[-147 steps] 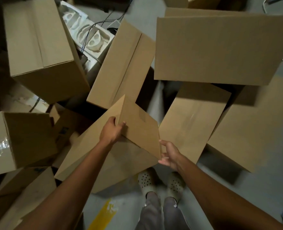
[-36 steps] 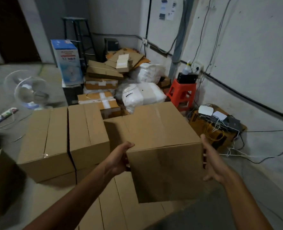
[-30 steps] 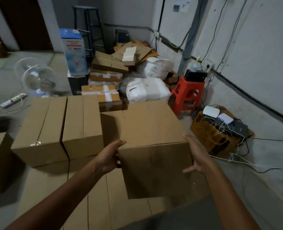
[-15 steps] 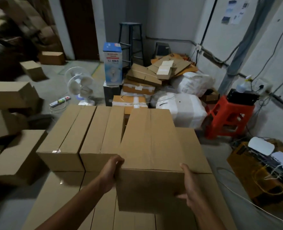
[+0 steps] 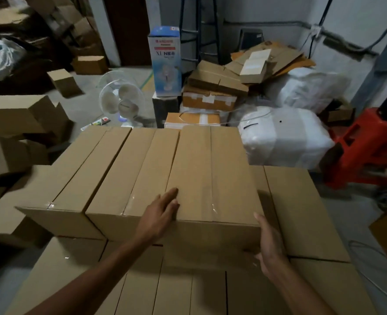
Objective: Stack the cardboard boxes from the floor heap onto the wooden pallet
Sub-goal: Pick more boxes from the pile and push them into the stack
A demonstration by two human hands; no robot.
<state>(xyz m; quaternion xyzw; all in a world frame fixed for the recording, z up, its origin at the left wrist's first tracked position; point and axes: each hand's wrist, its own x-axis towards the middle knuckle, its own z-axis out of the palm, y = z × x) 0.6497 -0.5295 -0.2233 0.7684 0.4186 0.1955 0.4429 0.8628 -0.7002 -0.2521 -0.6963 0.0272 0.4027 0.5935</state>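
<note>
Right, cardboard box (image 5: 210,178) is on the upper layer of the stack, rightmost of a row of three. Its left side is tight against the middle box (image 5: 131,178), and the left box (image 5: 79,178) sits beyond that. All three run lengthwise away from the camera, each with clear tape along the top seam. Under them is the lower layer of boxes (image 5: 142,292), flat and packed side by side. I can't tell whether the box's underside is fully seated.

Left hand (image 5: 160,212): open and flat, palm down on the near-left corner of the box top. Fingers are straight and slightly spread, pointing away, and it grips nothing.

Right hand (image 5: 269,242): flat against the right side wall of the box near the front corner. Fingers are straight and pointing forward, pressing, not curled round anything.

Just right of that hand is a lower box (image 5: 301,212), its top below the top of the box being placed.

Around it:
- Loose cardboard boxes (image 5: 17,114) lie at odd angles on the floor at left.
- A white table fan (image 5: 121,98) stands on the floor behind the stack, with a power strip (image 5: 96,123) just beside it.
- A blue fan carton (image 5: 165,62) stands upright on a dark box.
- White wrapped bundles (image 5: 285,137) sit behind right, with flattened cardboard piled above them.
- A red plastic stool (image 5: 369,151) is at far right.
- A tall dark stool (image 5: 199,26) stands at the back wall.
</note>
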